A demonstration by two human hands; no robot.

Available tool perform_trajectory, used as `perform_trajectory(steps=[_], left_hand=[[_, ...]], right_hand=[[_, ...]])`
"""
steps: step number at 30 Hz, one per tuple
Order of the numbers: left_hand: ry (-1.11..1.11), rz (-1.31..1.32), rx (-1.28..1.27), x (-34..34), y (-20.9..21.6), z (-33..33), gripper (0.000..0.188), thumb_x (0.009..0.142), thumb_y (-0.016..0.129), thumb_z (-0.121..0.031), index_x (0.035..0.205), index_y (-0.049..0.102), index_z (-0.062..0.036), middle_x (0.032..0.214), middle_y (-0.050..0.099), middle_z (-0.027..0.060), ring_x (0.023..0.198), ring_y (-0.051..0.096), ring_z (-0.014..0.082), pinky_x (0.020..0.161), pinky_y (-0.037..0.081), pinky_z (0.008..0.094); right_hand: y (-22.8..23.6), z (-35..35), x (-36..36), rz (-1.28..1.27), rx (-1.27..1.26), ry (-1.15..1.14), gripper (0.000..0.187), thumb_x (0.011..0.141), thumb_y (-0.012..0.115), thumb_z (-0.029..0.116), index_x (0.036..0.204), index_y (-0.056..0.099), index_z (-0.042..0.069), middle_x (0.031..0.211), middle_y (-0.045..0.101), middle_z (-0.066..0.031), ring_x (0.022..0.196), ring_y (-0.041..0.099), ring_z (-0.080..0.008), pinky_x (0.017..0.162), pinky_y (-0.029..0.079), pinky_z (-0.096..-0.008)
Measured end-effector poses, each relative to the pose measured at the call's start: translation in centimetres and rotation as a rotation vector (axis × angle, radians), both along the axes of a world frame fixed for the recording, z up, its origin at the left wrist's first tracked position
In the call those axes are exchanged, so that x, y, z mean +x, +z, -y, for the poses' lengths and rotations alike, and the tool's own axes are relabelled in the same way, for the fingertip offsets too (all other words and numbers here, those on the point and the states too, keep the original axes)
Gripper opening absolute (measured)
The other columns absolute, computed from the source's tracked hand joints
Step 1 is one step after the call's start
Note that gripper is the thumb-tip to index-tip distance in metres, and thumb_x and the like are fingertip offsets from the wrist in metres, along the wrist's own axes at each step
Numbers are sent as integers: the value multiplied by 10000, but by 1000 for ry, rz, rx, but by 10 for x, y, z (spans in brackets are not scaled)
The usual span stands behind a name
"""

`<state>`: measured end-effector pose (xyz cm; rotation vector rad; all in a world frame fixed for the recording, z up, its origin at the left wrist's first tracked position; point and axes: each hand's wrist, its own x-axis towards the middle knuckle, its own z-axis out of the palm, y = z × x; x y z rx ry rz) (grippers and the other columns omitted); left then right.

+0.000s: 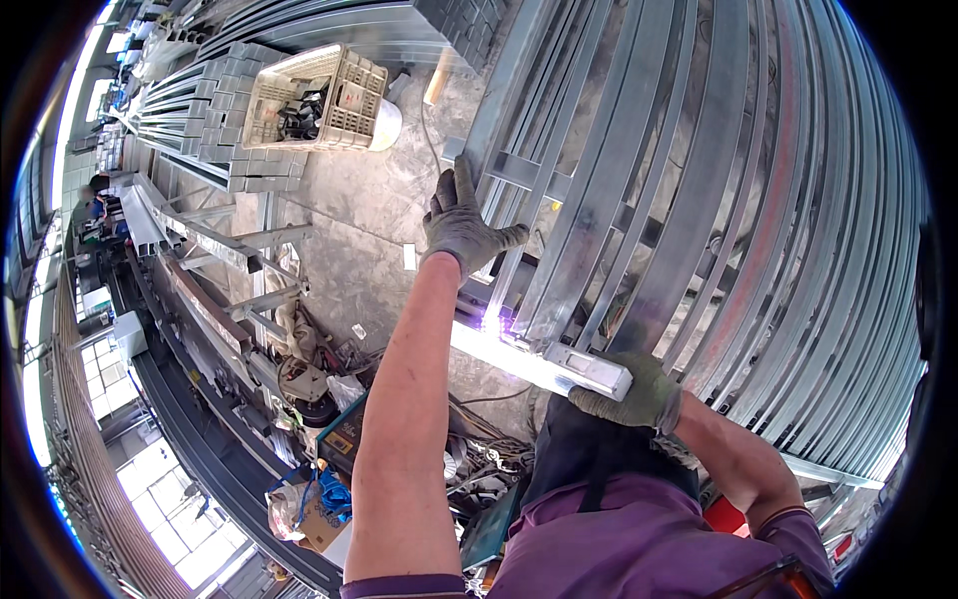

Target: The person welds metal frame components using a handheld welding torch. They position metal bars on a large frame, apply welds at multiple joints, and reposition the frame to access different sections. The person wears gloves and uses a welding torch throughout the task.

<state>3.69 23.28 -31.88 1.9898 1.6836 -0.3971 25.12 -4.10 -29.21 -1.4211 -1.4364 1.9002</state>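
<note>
My left hand (464, 230), in a grey-green work glove, is spread flat at the left edge of a rack of long metal bars (639, 120). Its fingertips reach a short tube end and its thumb points right, across a bar. My right hand (644, 394), gloved too, is closed around a pale, box-shaped welding gun (594, 371) near the bars' close end. Left of the gun, a purple-white spark (493, 324) glows where bars meet. Glare whitens the metal strip (499, 356) beneath it and hides the joint and the gun's tip.
A beige plastic crate (317, 100) holding dark parts stands at the far left, beside a white bucket (387, 126). Stacked square tubes (215, 130) lie behind it. A metal stand (264, 240), cables (489, 449) and a cardboard box (321, 524) are on the left and near my body.
</note>
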Motion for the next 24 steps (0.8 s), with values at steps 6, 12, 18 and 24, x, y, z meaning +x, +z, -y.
perform_trajectory(steps=[6,12,18,24], left_hand=[[0,3,3,1,1,0,1575,671,940,-669,1729,-112,-163,1775,113,227,1642,168,424,1333,245,518],[9,-7,-16,3,3,0,1569,676,935,-678,1729,-111,-167,1772,108,227,1641,160,431,1332,246,528],[-4,-3,-6,3,3,-1,1569,685,939,-658,1723,-130,-169,1762,116,227,1638,167,434,1328,253,540],[10,6,-18,-2,-2,0,1571,680,939,-662,1725,-123,-163,1770,107,233,1642,152,436,1330,235,538]], right_hand=[[3,3,0,66,34,8,538,902,854,335,1368,699,116,1195,777,-68,1069,758,-239,894,618,-352],[18,-7,3,124,46,50,504,891,861,365,1316,725,130,1130,788,-63,1034,766,-254,876,614,-371],[-9,9,-5,-13,80,-71,500,884,856,399,1295,732,142,1107,790,-70,1021,769,-274,869,615,-388],[17,3,2,184,114,-32,469,889,833,447,1233,762,136,985,786,-135,916,770,-361,808,621,-441]])
